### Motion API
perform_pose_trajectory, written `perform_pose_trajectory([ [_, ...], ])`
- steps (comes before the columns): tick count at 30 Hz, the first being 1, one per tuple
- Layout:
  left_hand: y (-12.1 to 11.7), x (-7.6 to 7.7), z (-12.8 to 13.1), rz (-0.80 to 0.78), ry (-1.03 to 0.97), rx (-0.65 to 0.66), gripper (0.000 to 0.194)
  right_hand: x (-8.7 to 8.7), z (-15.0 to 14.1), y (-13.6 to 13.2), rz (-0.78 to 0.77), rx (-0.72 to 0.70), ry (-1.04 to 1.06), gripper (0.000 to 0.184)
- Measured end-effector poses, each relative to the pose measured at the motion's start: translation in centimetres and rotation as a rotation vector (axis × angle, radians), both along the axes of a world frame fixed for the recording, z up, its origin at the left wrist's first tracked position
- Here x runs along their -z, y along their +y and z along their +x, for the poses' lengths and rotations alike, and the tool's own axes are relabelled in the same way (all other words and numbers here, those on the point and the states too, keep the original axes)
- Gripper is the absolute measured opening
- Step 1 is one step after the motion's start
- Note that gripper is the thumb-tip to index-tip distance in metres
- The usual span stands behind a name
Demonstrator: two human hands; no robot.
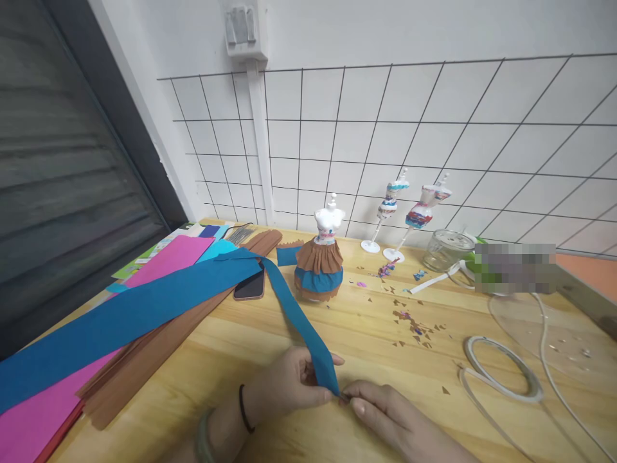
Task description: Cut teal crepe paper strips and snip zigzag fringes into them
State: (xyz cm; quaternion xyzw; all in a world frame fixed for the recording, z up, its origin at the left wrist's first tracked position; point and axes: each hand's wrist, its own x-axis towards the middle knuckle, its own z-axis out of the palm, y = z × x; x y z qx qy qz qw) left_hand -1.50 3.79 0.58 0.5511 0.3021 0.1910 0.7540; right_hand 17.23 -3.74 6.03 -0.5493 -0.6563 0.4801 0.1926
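Observation:
A long strip of blue crepe paper [294, 308] runs from the left pile down to my hands. My left hand [289, 379] is closed on it near its lower end, thumb and fingers either side. My right hand [380, 408] pinches at the tip of the strip; a small dark bit between its fingertips is too blurred to make out. Beyond my hands stands a small white dress form [330, 222] in a layered skirt [319, 273] of brown and blue crepe paper.
Pink paper [168, 260] and folded brown crepe paper [159, 347] lie at left, beside a phone [250, 287]. Two decorated dress forms stand behind, near a glass jar [448, 249]. Brown scraps [417, 325] and a tape roll [502, 370] lie at right.

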Motion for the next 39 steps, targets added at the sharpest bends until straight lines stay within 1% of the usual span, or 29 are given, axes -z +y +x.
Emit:
perform_pose_trajectory([
  [5, 0.1, -0.6, 0.0, -0.028, 0.012, 0.01, 0.047, 0.8, 0.0, -0.2, 0.012, 0.005, 0.018, 0.035],
  [9, 0.1, -0.6, -0.1, -0.011, 0.001, 0.027, 0.046, 1.1, -0.1, -0.2, 0.017, 0.003, 0.022, 0.034],
  [15, 0.2, -0.4, -0.2, 0.027, 0.028, 0.046, 0.046, 1.1, 0.0, -0.1, 0.053, -0.036, 0.035, 0.034],
  [24, 0.2, -0.5, -0.2, -0.016, 0.002, 0.064, 0.045, 1.4, 0.0, -0.2, 0.05, -0.005, 0.008, 0.034],
  [31, 0.3, -0.2, -0.2, -0.007, 0.0, 0.06, 0.047, 1.2, 0.1, -0.1, 0.054, -0.047, -0.003, 0.034],
  [35, 0.3, -0.4, -0.2, -0.013, 0.007, 0.058, 0.047, 0.7, 0.0, -0.1, 0.038, -0.047, -0.011, 0.035],
  [39, 0.2, -0.6, -0.3, -0.011, 0.001, 0.049, 0.045, 1.0, 0.0, -0.1, 0.055, -0.027, 0.003, 0.037],
])
